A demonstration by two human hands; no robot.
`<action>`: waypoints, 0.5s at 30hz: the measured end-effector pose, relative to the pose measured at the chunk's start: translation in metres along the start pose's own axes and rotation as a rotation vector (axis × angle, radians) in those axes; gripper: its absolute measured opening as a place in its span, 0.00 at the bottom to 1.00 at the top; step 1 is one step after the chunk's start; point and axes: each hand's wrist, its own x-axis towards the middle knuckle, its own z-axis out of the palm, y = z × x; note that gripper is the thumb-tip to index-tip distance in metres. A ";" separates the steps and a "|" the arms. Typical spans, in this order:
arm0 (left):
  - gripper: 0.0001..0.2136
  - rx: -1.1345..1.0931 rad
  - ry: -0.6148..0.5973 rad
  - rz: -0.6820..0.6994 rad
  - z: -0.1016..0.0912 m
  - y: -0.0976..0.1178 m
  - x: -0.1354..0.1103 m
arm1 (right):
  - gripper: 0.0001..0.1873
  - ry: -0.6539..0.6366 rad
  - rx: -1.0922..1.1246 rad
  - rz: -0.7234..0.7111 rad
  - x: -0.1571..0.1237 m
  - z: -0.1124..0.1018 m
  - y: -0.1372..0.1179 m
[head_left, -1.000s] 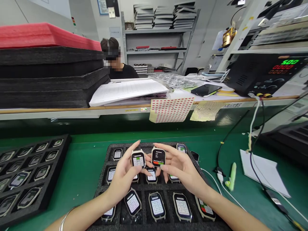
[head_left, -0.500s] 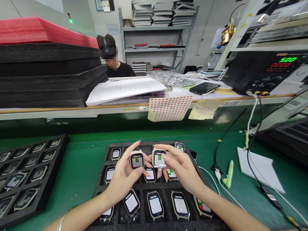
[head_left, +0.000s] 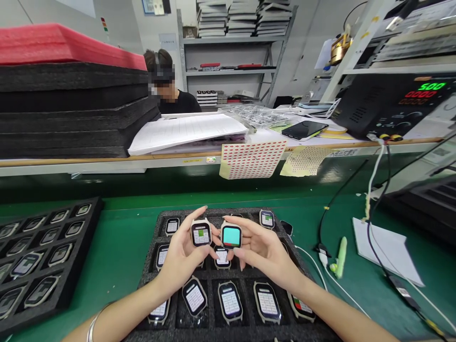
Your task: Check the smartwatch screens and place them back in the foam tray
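My left hand (head_left: 185,251) is closed around a smartwatch case (head_left: 201,233) without a strap; its lit screen shows a grid with a green block. Beside it, my right hand (head_left: 263,249) grips another strapless smartwatch (head_left: 231,235), whose screen is mostly turquoise with a thin red strip at the bottom. The two watches are held close together, screens up, above a black foam tray (head_left: 210,297). Several more lit watches sit in the tray's compartments, among them a watch (head_left: 230,302) in the front row. My hands and forearms hide some compartments.
A second foam tray of watches (head_left: 80,259) lies at the left. White cables (head_left: 322,260), a green pen-like item (head_left: 341,256) and white paper (head_left: 388,249) are at the right. Behind stand stacked foam trays (head_left: 71,111), a phone (head_left: 304,129) and a power supply (head_left: 395,107). A person (head_left: 178,99) sits beyond.
The watch in my right hand has moved slightly left, and its screen has turned from a grid with green to turquoise. My right thumb has slid off the screen to its lower edge.
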 end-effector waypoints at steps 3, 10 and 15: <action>0.32 -0.039 0.027 -0.005 0.002 0.000 0.000 | 0.24 0.046 -0.037 0.015 0.000 0.000 0.001; 0.37 -0.043 0.041 -0.040 0.001 0.000 0.002 | 0.31 -0.009 -0.194 -0.009 0.003 -0.005 0.005; 0.40 -0.022 0.035 -0.060 -0.011 -0.006 -0.001 | 0.30 -0.054 -0.585 -0.056 0.021 -0.016 0.013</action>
